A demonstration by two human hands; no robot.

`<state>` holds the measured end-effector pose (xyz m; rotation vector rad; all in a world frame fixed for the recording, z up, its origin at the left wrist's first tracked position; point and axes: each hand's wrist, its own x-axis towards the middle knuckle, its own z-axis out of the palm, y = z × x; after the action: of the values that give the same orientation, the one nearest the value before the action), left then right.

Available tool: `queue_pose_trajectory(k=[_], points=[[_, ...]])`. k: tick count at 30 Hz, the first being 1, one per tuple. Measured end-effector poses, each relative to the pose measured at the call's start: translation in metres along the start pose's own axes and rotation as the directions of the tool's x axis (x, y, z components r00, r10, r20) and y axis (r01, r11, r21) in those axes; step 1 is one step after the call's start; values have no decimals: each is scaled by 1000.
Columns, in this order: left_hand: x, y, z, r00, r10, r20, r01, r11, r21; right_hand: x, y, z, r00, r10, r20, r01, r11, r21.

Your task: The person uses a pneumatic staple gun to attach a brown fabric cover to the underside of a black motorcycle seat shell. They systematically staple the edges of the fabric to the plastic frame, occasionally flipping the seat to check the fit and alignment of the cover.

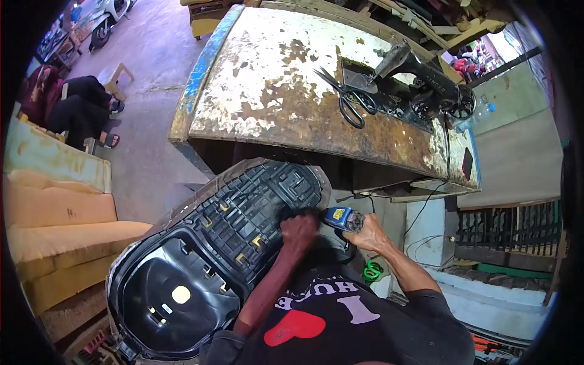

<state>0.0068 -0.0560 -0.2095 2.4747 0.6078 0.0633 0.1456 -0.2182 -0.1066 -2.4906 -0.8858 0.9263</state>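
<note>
A motorcycle seat lies upside down across my lap, its black ribbed plastic base facing up. Greyish-brown cover material is folded over its far rim. My left hand is closed at the rim nearest my body, fingers curled over the cover's edge; the fingertips are partly hidden in shadow. In my right hand is a blue staple gun, gripped by its handle. Its nose points left toward the seat rim beside my left hand; whether it touches is hard to make out.
Ahead stands a worn table with a black sewing machine and black scissors. A green coiled hose hangs beside my right forearm. An orange-tan padded seat is at left; a seated person's dark-clothed legs show beyond.
</note>
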Motion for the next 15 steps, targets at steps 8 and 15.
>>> queue_pose_trajectory(k=[8,15], points=[[1,2,5,987,-27,-156,14,997,-79,5,-34,-5,999,-31,27,33,994,-100],[-12,-9,12,950,17,-313,-23,1000,-15,42,-16,21,998,17,53,-12,995,-98]])
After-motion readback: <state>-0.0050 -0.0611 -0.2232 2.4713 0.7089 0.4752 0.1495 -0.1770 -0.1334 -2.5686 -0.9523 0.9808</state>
